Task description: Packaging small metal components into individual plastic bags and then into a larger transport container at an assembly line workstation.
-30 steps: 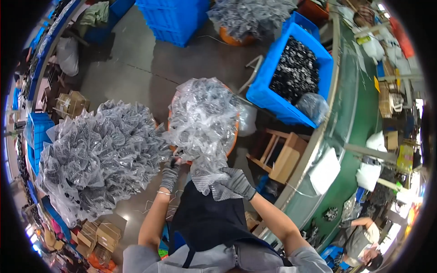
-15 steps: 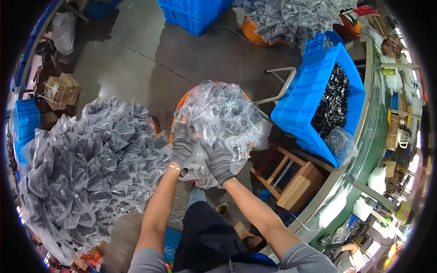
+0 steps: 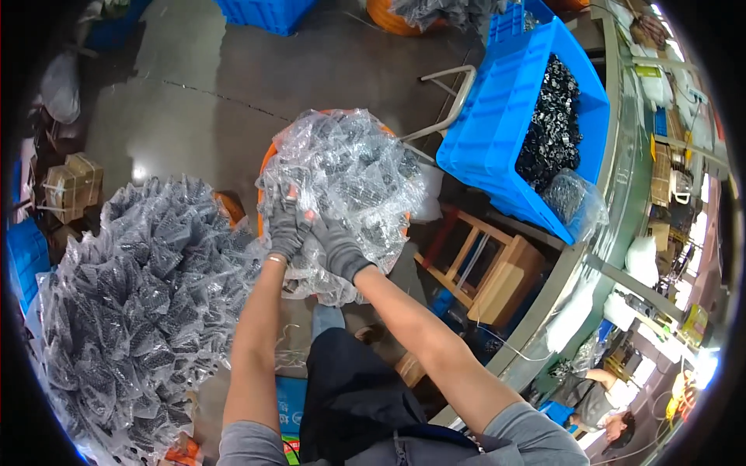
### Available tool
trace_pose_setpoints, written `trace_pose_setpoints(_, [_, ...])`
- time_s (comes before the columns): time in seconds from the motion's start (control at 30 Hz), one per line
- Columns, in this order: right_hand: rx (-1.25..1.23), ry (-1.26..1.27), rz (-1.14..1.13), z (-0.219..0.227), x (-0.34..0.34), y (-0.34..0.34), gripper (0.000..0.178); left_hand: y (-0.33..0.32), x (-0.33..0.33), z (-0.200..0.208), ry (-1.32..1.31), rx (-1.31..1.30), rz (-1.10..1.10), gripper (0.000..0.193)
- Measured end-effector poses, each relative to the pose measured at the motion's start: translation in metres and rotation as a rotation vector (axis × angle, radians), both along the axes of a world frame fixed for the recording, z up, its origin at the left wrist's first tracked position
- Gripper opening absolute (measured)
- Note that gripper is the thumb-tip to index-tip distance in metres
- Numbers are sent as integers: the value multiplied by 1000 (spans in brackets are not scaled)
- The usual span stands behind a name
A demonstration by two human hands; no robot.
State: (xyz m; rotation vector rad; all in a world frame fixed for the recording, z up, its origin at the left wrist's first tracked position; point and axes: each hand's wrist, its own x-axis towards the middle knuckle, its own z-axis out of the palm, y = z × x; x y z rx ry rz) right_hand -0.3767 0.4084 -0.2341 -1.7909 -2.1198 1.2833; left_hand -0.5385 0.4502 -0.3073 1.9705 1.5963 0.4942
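A heap of clear bubble-wrap bags (image 3: 350, 167) fills a round orange tub (image 3: 270, 159), whose rim shows at the left and upper edges. My left hand (image 3: 287, 229), in a grey knit glove with bare fingertips, lies on the near left side of the heap with fingers stretched forward. Beside it, my right hand (image 3: 339, 247), gloved alike, rests on the near side, its fingers pointing toward the left hand and partly sunk among the plastic. Both hands touch the bags. Dark contents show faintly through the wrap.
A larger pile of bubble-wrap bags (image 3: 148, 287) stands at the left. On the right are a blue crate of small black parts (image 3: 553, 128), a metal tube frame (image 3: 454, 109) and a wooden stool (image 3: 497, 268). Another person (image 3: 598, 404) is at lower right, beyond a long bench.
The view has shifted, so the tub, crate and pile sit differently in the picture. Both hands stay on the near side of the bagged heap.
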Motion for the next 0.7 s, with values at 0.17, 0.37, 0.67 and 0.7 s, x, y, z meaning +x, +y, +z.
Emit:
trace_pose_setpoints(0.17, [21, -11, -224, 86, 32, -59, 52, 18, 3, 36, -134, 77, 149, 84])
trace_pose_setpoints(0.37, [-420, -201, -339, 112, 64, -249, 45, 19, 81, 26, 328, 86, 291, 91])
trace_pose_setpoints(0.67, [-411, 23, -745, 207, 50, -376, 42, 3, 16, 22, 105, -23, 158, 89])
trace_pose_setpoints(0.7, [-396, 81, -857, 214, 51, -388, 41, -6, -5, 20, 37, -172, 237, 88])
